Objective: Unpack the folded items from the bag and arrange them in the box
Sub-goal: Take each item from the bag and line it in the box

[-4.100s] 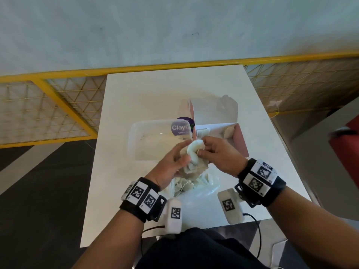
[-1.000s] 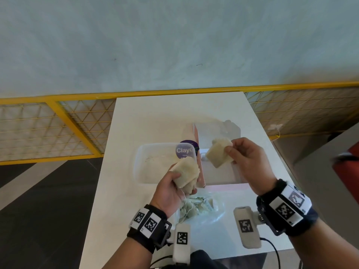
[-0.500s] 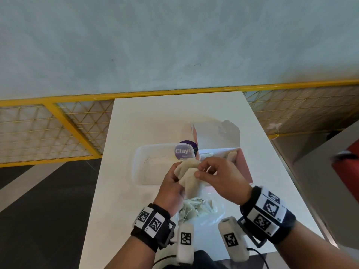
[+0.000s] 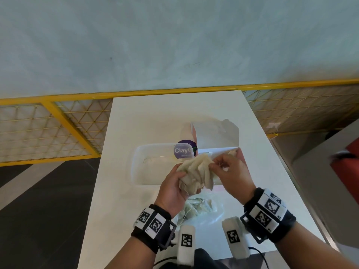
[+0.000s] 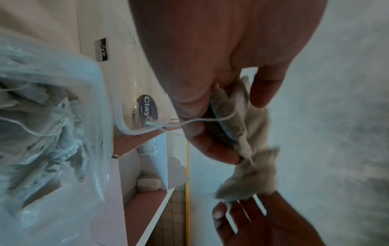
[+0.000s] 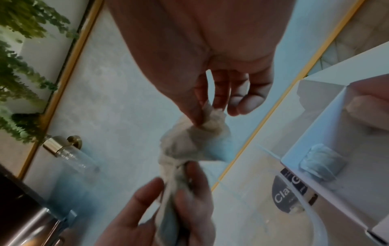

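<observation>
My left hand (image 4: 175, 186) grips a bunch of beige folded cloth pieces (image 4: 196, 174) above the table, just in front of the pink box (image 4: 241, 158). My right hand (image 4: 223, 167) pinches the top edge of one piece (image 6: 207, 123) of that bunch (image 5: 246, 148) between thumb and fingers. The box stands open with its white lid (image 4: 215, 133) up; two folded pieces (image 5: 148, 182) lie inside it (image 6: 322, 162). The clear plastic bag (image 4: 196, 209) with several more pieces (image 5: 42, 116) lies on the table below my hands.
A clear plastic tub (image 4: 153, 164) with a purple "Clay" label (image 4: 183, 151) sits left of the box on the white table (image 4: 136, 117). A yellow mesh railing (image 4: 58, 129) runs behind the table. A loose thread (image 5: 189, 121) hangs from the bundle.
A second ago my right hand held one piece apart over the box. It has come back to the bunch in my left hand and now pinches a piece there.
</observation>
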A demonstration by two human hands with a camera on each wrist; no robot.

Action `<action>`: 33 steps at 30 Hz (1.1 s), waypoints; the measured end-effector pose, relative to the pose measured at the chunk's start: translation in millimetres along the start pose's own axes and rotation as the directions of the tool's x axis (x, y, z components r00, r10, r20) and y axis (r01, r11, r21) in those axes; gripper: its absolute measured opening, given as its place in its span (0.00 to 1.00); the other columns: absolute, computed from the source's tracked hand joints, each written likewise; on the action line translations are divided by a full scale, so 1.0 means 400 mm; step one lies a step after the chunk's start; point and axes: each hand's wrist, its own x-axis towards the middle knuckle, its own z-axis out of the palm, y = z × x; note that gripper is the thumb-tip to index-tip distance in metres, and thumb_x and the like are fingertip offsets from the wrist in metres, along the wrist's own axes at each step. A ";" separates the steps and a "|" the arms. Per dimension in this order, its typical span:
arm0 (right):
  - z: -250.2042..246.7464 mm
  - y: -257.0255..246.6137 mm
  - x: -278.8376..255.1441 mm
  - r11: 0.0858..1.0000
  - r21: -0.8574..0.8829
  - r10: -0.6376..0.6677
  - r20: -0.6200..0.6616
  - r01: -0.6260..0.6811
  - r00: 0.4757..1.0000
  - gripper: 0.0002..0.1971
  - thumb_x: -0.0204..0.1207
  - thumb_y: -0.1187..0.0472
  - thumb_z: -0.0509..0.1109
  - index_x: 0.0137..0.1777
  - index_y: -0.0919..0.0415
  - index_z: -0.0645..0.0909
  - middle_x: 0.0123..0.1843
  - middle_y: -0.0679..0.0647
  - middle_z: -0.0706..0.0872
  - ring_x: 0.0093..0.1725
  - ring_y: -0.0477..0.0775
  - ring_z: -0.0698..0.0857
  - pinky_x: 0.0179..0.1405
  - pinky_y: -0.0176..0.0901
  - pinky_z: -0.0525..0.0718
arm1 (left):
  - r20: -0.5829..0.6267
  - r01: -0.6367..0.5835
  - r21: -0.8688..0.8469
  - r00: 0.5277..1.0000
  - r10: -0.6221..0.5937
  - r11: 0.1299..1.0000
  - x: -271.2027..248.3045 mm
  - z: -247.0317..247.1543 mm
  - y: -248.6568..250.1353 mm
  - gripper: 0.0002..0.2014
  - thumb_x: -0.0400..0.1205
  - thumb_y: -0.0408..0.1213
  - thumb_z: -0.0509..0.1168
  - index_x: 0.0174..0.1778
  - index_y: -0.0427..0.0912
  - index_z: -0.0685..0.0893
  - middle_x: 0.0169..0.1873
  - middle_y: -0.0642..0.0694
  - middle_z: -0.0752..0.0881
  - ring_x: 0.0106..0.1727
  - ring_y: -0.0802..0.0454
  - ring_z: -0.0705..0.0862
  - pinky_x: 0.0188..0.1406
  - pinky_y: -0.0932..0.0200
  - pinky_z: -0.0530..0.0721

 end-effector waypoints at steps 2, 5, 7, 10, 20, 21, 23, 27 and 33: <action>-0.027 0.016 0.010 0.999 0.028 0.035 -0.008 -0.035 0.999 0.09 0.72 0.63 0.74 0.34 0.51 0.80 0.34 0.48 0.82 0.43 0.51 0.83 0.50 0.43 0.82 | -0.026 0.001 -0.026 1.000 -0.002 1.000 -0.002 -0.005 0.007 0.11 0.80 0.30 0.56 0.48 0.42 0.84 0.46 0.34 0.84 0.42 0.36 0.83 0.28 0.55 0.82; -0.060 0.029 0.018 0.994 0.089 0.056 0.098 -0.065 0.994 0.10 0.73 0.63 0.72 0.34 0.48 0.81 0.37 0.55 0.87 0.48 0.57 0.82 0.52 0.51 0.82 | -0.029 -0.015 -0.023 0.999 0.014 1.000 -0.006 -0.015 0.019 0.16 0.82 0.30 0.54 0.40 0.46 0.87 0.48 0.32 0.83 0.47 0.33 0.80 0.27 0.55 0.82; -0.066 0.019 0.016 0.990 0.128 0.043 0.158 -0.064 0.986 0.08 0.74 0.64 0.72 0.36 0.51 0.82 0.38 0.60 0.86 0.46 0.58 0.82 0.50 0.50 0.83 | -0.041 -0.013 -0.008 0.999 0.013 1.000 -0.002 -0.023 0.021 0.16 0.82 0.30 0.54 0.41 0.45 0.87 0.49 0.31 0.83 0.47 0.33 0.81 0.27 0.54 0.82; -0.068 -0.009 0.002 0.986 0.165 -0.006 0.242 -0.036 0.970 0.02 0.75 0.68 0.70 0.43 0.67 0.81 0.34 0.52 0.80 0.34 0.46 0.81 0.43 0.36 0.82 | -0.112 -0.013 0.074 0.993 0.021 0.997 0.013 -0.029 0.012 0.11 0.82 0.29 0.55 0.50 0.39 0.83 0.51 0.30 0.81 0.48 0.34 0.81 0.29 0.54 0.80; -0.073 -0.045 -0.016 0.991 0.134 -0.040 0.416 -0.018 0.908 0.06 0.76 0.68 0.69 0.38 0.62 0.80 0.23 0.37 0.77 0.32 0.37 0.73 0.41 0.34 0.80 | 0.113 -0.052 0.220 0.993 0.028 0.974 -0.002 -0.030 0.032 0.28 0.67 0.48 0.78 0.59 0.39 0.80 0.46 0.42 0.88 0.43 0.48 0.86 0.35 0.57 0.84; -0.069 -0.043 -0.015 0.988 0.149 -0.019 0.400 -0.045 0.916 0.06 0.76 0.68 0.69 0.38 0.64 0.80 0.23 0.38 0.77 0.31 0.38 0.74 0.40 0.37 0.82 | 0.163 -0.030 0.208 0.987 -0.004 0.978 -0.006 -0.024 0.026 0.32 0.64 0.48 0.80 0.60 0.38 0.80 0.45 0.43 0.88 0.43 0.49 0.87 0.35 0.58 0.85; -0.062 -0.044 -0.015 0.986 0.152 0.015 0.345 -0.072 0.939 0.06 0.75 0.69 0.70 0.36 0.64 0.80 0.24 0.42 0.77 0.25 0.36 0.75 0.35 0.34 0.82 | 0.204 -0.022 0.200 0.979 -0.020 0.979 -0.012 -0.017 0.007 0.30 0.64 0.41 0.80 0.59 0.35 0.79 0.44 0.42 0.87 0.42 0.49 0.87 0.34 0.58 0.85; -0.054 -0.040 -0.020 0.995 0.086 0.029 0.249 -0.052 0.968 0.03 0.73 0.66 0.74 0.38 0.62 0.83 0.28 0.46 0.80 0.20 0.37 0.76 0.26 0.29 0.80 | 0.118 -0.040 0.167 0.993 0.020 0.985 -0.015 -0.003 -0.015 0.16 0.71 0.26 0.67 0.55 0.34 0.78 0.40 0.41 0.85 0.36 0.49 0.85 0.28 0.58 0.83; -0.044 -0.024 -0.022 0.999 0.045 0.017 0.126 -0.023 0.992 0.06 0.71 0.65 0.76 0.35 0.62 0.83 0.28 0.52 0.79 0.23 0.48 0.81 0.31 0.41 0.85 | 0.059 -0.068 0.181 0.997 0.059 0.981 -0.010 -0.005 -0.032 0.15 0.69 0.27 0.70 0.51 0.37 0.79 0.38 0.38 0.82 0.33 0.47 0.82 0.25 0.57 0.80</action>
